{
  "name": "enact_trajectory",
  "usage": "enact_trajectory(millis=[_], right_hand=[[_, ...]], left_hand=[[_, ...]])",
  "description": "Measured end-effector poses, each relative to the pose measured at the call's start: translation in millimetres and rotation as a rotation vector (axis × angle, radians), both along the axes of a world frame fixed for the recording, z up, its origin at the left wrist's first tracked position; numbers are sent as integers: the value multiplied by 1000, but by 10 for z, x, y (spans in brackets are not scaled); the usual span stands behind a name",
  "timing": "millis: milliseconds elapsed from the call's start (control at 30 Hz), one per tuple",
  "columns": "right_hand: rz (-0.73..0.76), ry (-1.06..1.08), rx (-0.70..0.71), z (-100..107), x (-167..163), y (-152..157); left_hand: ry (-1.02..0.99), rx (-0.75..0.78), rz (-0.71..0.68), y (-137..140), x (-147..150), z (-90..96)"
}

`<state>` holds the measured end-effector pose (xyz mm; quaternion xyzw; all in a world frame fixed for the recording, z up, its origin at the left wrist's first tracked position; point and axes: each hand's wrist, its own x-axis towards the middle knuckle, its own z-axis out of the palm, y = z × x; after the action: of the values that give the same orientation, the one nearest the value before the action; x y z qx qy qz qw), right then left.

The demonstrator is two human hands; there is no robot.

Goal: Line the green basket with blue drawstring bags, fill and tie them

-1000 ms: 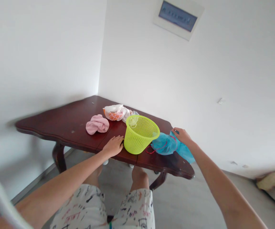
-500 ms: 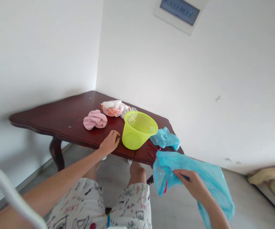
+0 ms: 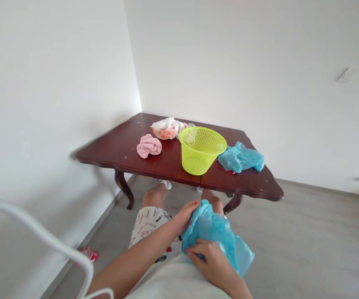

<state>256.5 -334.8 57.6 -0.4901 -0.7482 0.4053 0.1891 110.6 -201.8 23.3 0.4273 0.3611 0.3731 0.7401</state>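
Observation:
Above my lap, a thin blue plastic bag (image 3: pixel 212 226) hangs between both hands, crumpled and drooping to the right. My left hand (image 3: pixel 186 216) grips its upper left edge, with the fingertips at the bag's rim. Lower down, my right hand (image 3: pixel 209 258) pinches the bag's near edge, fingers curled. On the table, a yellow-green mesh basket (image 3: pixel 198 160) stands upright and looks empty from here. A second blue plastic bag (image 3: pixel 242 158) lies crumpled to the right of the basket, with a red drawstring (image 3: pixel 224 168) beside it.
The dark red wooden table (image 3: pixel 120 145) stands in the corner against white walls. A pink cloth (image 3: pixel 148 146) and a white and orange plastic bag (image 3: pixel 166 128) lie left of the basket. A white cable (image 3: pixel 42 232) crosses the lower left. Something red (image 3: pixel 89 253) lies on the floor.
My left hand has left the table edge and now holds the blue bag. My right hand has brought the bag leftward over my lap. The view has shifted too.

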Motion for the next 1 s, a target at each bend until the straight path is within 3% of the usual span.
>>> enact_trajectory(millis=[133,233,300,367,467,533,633,767,867,1000], right_hand=[[-79,29,70,283,261,64],[-340,158,309,450,370,122],[-484,248,440,543,341,152],[-536,315,485,612,242,185],[-552,313,411,659,71,267],[-529,308,334,657,26,337],[-525,450,203,605,145,430],[-775,933,-63,511,581,512],[-940,1247,-144,505,901,523],[-880,1324,-265,527,1046,419]], left_hand=[[-213,13,85,-11,-227,447],[-257,218,58,-144,-316,753],[-165,404,42,-261,-314,886],[-10,602,29,-364,-287,959],[245,842,-15,-428,-276,1008],[347,907,-48,-399,-327,1031],[423,868,-23,-290,-513,1054],[430,715,254,-119,-890,1023],[313,531,529,-37,-1133,960],[67,262,709,-38,-1283,917]])
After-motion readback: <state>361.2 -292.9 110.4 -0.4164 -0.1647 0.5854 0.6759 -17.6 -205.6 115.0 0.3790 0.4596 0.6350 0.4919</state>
